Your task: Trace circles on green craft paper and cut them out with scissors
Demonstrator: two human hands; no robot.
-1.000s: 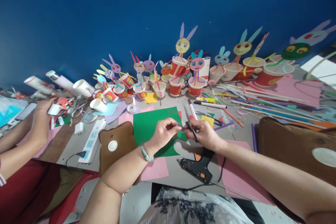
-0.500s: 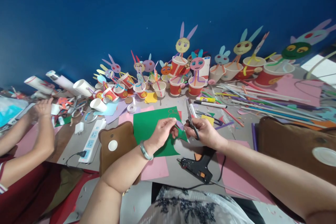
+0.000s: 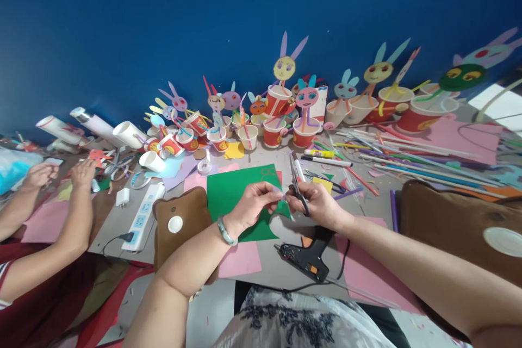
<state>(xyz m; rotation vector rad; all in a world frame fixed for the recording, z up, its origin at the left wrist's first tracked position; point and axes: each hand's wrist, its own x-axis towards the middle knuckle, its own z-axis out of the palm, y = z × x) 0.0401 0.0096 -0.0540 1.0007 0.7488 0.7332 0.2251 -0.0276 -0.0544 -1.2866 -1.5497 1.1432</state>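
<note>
My left hand [image 3: 256,204], with a bangle at its wrist, pinches a small purple piece of paper [image 3: 279,191] over the green sheet [image 3: 224,190]. Close beside it on the right, my right hand [image 3: 316,204] is closed round a pair of scissors [image 3: 299,191], whose blades point up and away from me. Its fingertips nearly meet those of my left hand, and most of the purple piece is hidden there. Below my hands lies a black glue gun [image 3: 304,262] on the grey table.
Paper cups with rabbit figures [image 3: 305,133] line the blue wall. Straws [image 3: 432,171] and markers [image 3: 326,162] lie right. A brown pouch [image 3: 183,244] and power strip [image 3: 143,217] are left, beyond them a co-worker's hands [image 3: 84,174]. Another brown pouch [image 3: 444,223] is far right.
My left hand has moved slightly right, closer to my right hand, and less of the purple piece shows. The co-worker's hands have moved apart.
</note>
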